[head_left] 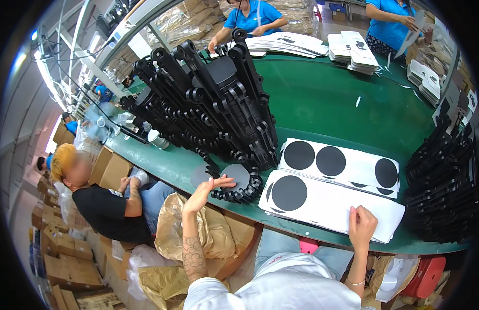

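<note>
1. left arm comes up from the bottom edge, bare forearm with a tattoo near the elbow; it's stretched forward and angled a bit to the right
2. left hand [206, 190] is open; fingers spread and pointing right, palm down
3. right arm is bent tighter, forearm rising almost straight up; thin band on the wrist
4. right hand [362, 223] is curled loosely, knuckles up, fingertips pressing down flat

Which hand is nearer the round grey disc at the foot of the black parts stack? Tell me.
Left. The left hand has its fingers on the grey disc; the right hand rests on the white sheets, well off to the side.
</note>
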Motion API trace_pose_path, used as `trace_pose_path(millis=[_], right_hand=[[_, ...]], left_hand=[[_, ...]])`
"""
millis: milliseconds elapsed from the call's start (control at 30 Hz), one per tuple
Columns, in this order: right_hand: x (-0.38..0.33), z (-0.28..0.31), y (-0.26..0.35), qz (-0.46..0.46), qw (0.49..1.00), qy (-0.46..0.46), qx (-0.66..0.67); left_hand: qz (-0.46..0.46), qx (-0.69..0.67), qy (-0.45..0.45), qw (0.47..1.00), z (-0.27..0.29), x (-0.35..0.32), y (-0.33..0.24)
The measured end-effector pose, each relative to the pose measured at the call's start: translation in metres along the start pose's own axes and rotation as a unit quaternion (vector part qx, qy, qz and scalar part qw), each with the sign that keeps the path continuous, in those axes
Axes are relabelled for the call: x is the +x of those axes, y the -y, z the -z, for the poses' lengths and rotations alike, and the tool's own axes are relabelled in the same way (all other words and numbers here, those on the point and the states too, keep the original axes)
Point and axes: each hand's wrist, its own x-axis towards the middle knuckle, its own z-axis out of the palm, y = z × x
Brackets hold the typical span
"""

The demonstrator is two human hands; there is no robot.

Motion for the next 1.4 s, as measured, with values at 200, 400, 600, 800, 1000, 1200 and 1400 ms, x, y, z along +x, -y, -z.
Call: trace_pose_path(millis=[200, 400, 600, 800, 1000, 1200, 1400], right_hand=[[-0.002, 0.001, -0.001, -0.001, 1.000, -0.004, 0.000], [-0.003, 0.002, 0.000, -0.003, 1.000, -0.006, -0.001], [-0.002, -0.001, -0.001, -0.003, 1.000, -0.004, -0.003], [0.009, 0.013, 0.011, -0.079, 0.993, 0.066, 0.063], [0.031, -0.015, 0.079, -0.083, 0.901, 0.193, 0.380], [0.057, -0.114, 0.138, 0.052, 0.911, 0.320, 0.253], [0.083, -0.155, 0.159, 0.124, 0.907, 0.403, 0.006]], left_hand=[[-0.019, -0.027, -0.008, 0.999, -0.014, -0.009, -0.005], [-0.092, -0.194, -0.095, 0.972, -0.024, -0.010, 0.016], [-0.089, -0.308, -0.562, 0.763, -0.082, 0.002, 0.054], [-0.095, -0.371, -0.540, 0.750, -0.110, 0.029, 0.065], [-0.084, -0.482, -0.259, 0.833, -0.067, 0.045, 0.075], [-0.082, -0.502, -0.180, 0.842, -0.062, 0.054, 0.072], [-0.052, -0.497, -0.220, 0.838, -0.064, 0.052, 0.080]])
